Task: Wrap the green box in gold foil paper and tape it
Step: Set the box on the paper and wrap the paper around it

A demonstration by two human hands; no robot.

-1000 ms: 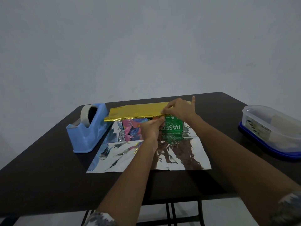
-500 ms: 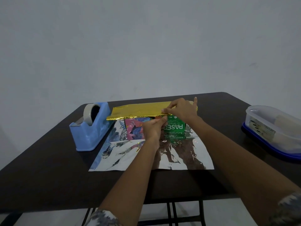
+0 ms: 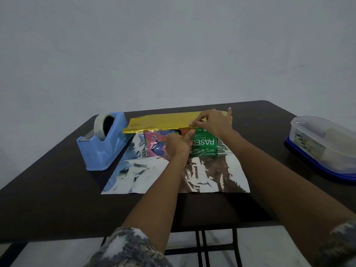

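Two bare forearms reach over the near edge of the table [image 3: 48,189] across the foil [image 3: 202,176], which lies silver side up. On the foil's far half stands the green box [image 3: 206,145], its front partly hidden by the left hand [image 3: 177,146]; that hand's fingers are curled and its thumb points up to the box's top front edge, and whether it holds anything cannot be told. The right hand [image 3: 213,122] rests on top of the box and pinches the edge of the gold flap folded over it, with a blue tape dispenser [image 3: 102,145] to the left and a plastic container [image 3: 325,149] far right.
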